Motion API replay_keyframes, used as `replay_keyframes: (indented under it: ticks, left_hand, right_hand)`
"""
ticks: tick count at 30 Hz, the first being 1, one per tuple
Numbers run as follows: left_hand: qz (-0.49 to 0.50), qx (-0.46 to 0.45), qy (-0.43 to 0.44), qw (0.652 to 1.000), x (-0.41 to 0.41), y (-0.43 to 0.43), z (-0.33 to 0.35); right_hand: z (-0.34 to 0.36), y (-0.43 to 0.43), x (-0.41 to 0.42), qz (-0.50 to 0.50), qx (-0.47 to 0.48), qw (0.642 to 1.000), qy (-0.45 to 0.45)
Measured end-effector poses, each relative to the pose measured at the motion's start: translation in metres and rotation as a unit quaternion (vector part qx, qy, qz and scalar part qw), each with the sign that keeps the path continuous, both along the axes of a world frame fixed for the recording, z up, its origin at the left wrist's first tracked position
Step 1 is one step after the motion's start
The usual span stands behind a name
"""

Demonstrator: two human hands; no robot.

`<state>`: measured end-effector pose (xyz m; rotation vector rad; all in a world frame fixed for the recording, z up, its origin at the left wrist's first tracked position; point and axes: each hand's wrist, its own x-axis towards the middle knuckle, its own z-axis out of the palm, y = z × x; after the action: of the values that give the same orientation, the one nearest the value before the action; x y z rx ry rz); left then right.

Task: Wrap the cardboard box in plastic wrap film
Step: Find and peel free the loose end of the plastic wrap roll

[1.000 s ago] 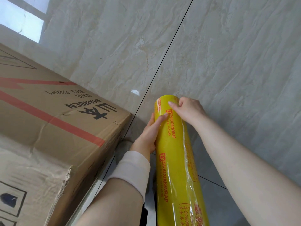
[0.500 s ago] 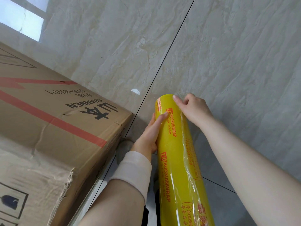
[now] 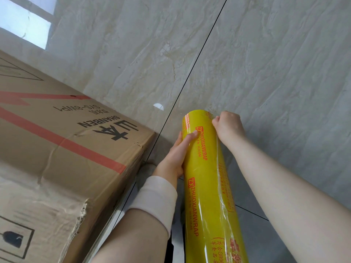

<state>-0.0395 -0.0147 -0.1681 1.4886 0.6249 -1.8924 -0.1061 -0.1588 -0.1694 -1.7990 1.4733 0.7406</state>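
Left hand (image 3: pixel 176 154) grips a long yellow roll of plastic wrap film w/ red print (image 3: pixel 206 179) from its left side, near the upper end. Thumb (image 3: pixel 190 135) lies across the roll's front, tip on the red lettering. The other fingers go round the back & are hidden, so can't tell how far they curl. Palm sits against the roll's side. A pale pink sleeve cuff (image 3: pixel 157 202) sits on that forearm, below the wrist.

Right hand (image 3: pixel 228 128) is at the roll's top end, right side, further up than the left thumb. Its fingers (image 3: pixel 218 121) are curled tight together, no gap btwn them. The tips are closed on the loose film edge (image 3: pixel 221 188), which starts at the fingertips & runs crinkled down the roll's right side toward the viewer. Right forearm bare.

Roll is tilted, top end away from the viewer, bottom end cut off by the frame, held btwn both hands above a pale marbled tile floor (image 3: pixel 266 73). A thin dark grout line (image 3: pixel 190 78) passes just left of the left hand.

Large brown cardboard box w/ red stripes & black print (image 3: pixel 66 149) stands left of the left hand, apart from it, touched by neither hand. Its surface is bare cardboard, w/ a torn flap edge (image 3: pixel 83 211) on the near part.
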Motion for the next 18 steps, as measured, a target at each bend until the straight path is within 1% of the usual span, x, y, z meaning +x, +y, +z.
replay_keyframes:
  ticks: [2, 4, 5, 8, 10, 13, 18]
  left_hand:
    - [-0.010, 0.002, 0.004, 1.000, 0.002, 0.001, 0.000]
    - [-0.012, 0.000, 0.003, 1.000, 0.004, 0.000, 0.001]
    - [-0.010, -0.002, 0.001, 1.000, 0.005, 0.000, 0.001]
    - [-0.014, -0.014, -0.006, 1.000, 0.004, 0.000, 0.001]
    - [-0.015, -0.023, -0.007, 1.000, 0.004, 0.000, 0.002]
    - [-0.010, -0.014, 0.000, 1.000, 0.005, 0.001, 0.001]
    - [-0.022, -0.005, 0.003, 1.000, 0.006, 0.000, 0.001]
  right_hand:
    - [-0.001, 0.002, -0.001, -0.056, 0.009, 0.998, -0.008]
    - [0.000, 0.000, 0.001, -0.116, 0.014, 0.992, -0.037]
    - [0.001, -0.002, 0.002, -0.119, 0.010, 0.992, -0.051]
    - [-0.002, -0.006, 0.003, -0.012, 0.037, 0.999, -0.035]
    - [-0.005, -0.007, 0.003, 0.033, 0.072, 0.996, -0.028]
    - [-0.007, -0.007, 0.005, 0.068, 0.075, 0.993, -0.054]
    - [-0.011, -0.009, 0.011, 0.086, 0.047, 0.994, -0.044]
